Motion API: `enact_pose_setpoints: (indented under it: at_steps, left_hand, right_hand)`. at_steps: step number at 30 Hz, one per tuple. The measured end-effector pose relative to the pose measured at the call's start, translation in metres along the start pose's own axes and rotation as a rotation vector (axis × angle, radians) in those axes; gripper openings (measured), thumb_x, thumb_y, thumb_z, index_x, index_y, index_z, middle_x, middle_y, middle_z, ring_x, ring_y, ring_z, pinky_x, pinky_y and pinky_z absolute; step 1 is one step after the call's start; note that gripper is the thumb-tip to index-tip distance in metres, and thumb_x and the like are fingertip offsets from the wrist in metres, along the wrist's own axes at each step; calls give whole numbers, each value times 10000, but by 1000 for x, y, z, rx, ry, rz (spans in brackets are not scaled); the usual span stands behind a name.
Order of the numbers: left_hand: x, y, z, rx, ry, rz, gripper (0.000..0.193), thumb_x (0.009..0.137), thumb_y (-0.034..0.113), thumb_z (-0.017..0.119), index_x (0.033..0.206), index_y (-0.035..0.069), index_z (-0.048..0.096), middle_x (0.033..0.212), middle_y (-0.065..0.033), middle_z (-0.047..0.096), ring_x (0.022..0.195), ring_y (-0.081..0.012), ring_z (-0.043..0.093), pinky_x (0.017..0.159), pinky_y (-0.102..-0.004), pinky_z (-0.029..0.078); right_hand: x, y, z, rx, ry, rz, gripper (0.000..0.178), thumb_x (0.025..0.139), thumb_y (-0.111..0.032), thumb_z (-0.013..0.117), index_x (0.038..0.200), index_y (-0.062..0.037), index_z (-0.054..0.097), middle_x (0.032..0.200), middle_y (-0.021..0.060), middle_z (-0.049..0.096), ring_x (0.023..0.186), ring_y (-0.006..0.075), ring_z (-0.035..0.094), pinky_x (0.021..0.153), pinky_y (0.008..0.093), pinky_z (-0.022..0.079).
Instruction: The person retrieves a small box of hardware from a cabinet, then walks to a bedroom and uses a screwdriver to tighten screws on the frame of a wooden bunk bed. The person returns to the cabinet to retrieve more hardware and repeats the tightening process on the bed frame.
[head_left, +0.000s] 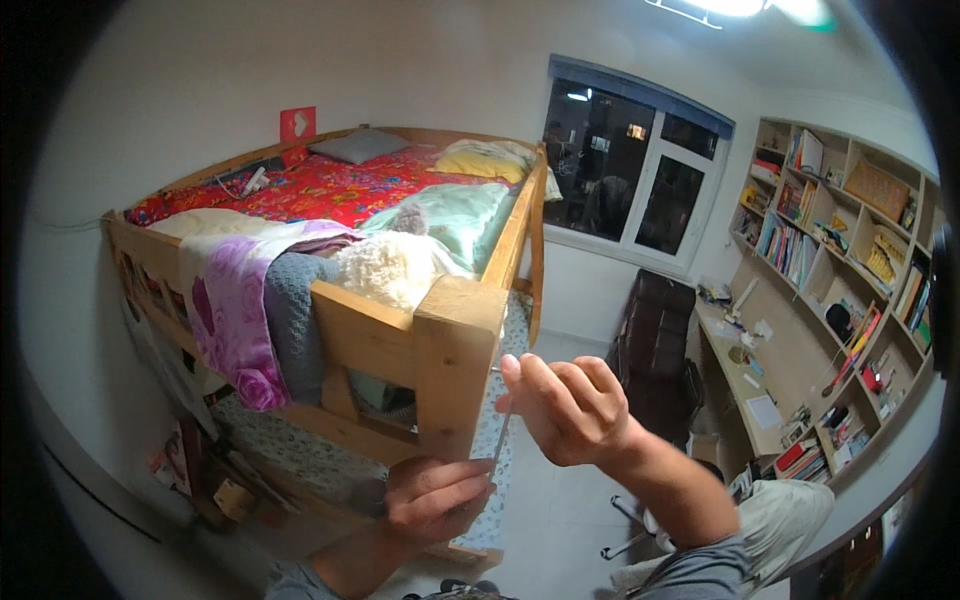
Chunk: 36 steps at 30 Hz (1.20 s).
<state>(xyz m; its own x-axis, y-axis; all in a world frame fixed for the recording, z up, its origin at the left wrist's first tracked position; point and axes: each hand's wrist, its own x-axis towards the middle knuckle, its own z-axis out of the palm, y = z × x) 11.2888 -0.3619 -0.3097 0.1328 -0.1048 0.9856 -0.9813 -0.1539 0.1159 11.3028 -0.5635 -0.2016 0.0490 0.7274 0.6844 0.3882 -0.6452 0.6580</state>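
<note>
A thin L-shaped metal hex key (503,428) stands against the right side of a thick wooden bed post (450,370). Its short arm points into the post near the top, and the long arm slopes downward. My right hand (578,408) is closed around the bend of the key, thumb and fingers pressed together there. Lower down, in front of the post, my left hand (440,495) is curled with its fingertips at the key's lower end. The tip of the key and any bolt head are hidden.
The wooden loft bed (365,340) carries a red floral cover (330,185), a purple blanket (235,310) and a cream fluffy toy (385,270). Beyond my right arm stand a dark office chair (650,340), a desk (735,375) and a bookshelf (840,230). Pale cloth (790,520) lies at lower right.
</note>
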Motion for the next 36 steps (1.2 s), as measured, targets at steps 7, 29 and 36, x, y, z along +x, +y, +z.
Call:
enact_pose_setpoints:
  at_steps: [7,29,36]
  left_hand:
    - [-1,-1,0,100,-38,86,356,738,41,819,1047,94,651,1027,-68,722,742,-177,691,641,-305,567]
    - [-53,-72,-7,148,338,-206,241,954,217,636,1092,46,539,936,-60,585,806,-135,539,729,-297,463]
    - [-50,-79,7,144,392,-194,226,958,262,631,998,53,555,911,-63,583,819,-183,549,773,-360,458]
  right_hand:
    - [13,22,-7,-167,-75,-301,434,960,-342,632,1059,78,675,840,51,597,601,80,500,510,221,376]
    - [21,1,17,623,61,481,297,957,-200,595,721,-46,499,615,94,469,489,252,505,447,361,408]
    - [29,-7,9,829,9,769,370,998,-270,560,716,-38,500,600,166,487,526,374,531,482,430,403]
